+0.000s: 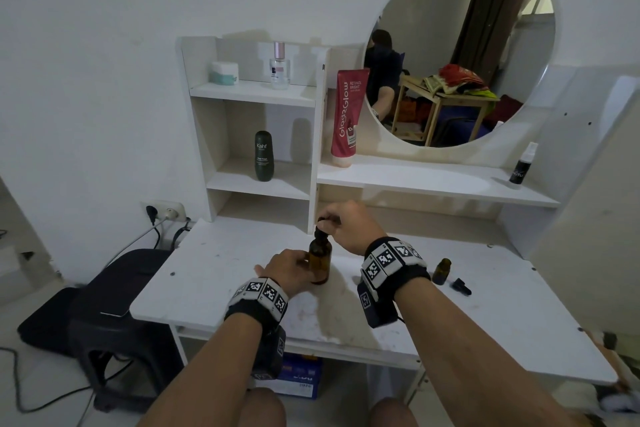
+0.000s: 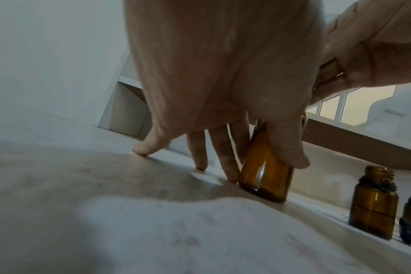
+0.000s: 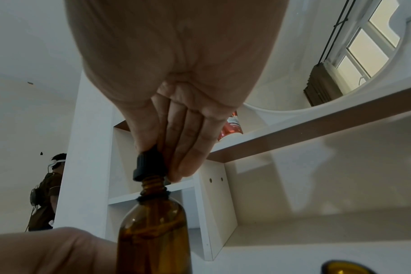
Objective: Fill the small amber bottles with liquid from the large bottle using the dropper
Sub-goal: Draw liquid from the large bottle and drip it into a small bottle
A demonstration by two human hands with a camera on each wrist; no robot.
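The large amber bottle stands upright mid-table. My left hand grips its lower body between thumb and fingers, with the other fingertips resting on the table. My right hand pinches the black dropper cap from above. The cap sits just over the neck, with the threads showing below it. An open small amber bottle stands to the right, behind my right wrist. A loose black cap lies next to it.
The white vanity table has a shelf unit behind the bottle holding a dark green bottle. A red tube and a spray bottle stand on the ledge under the round mirror. A dark stool is at left.
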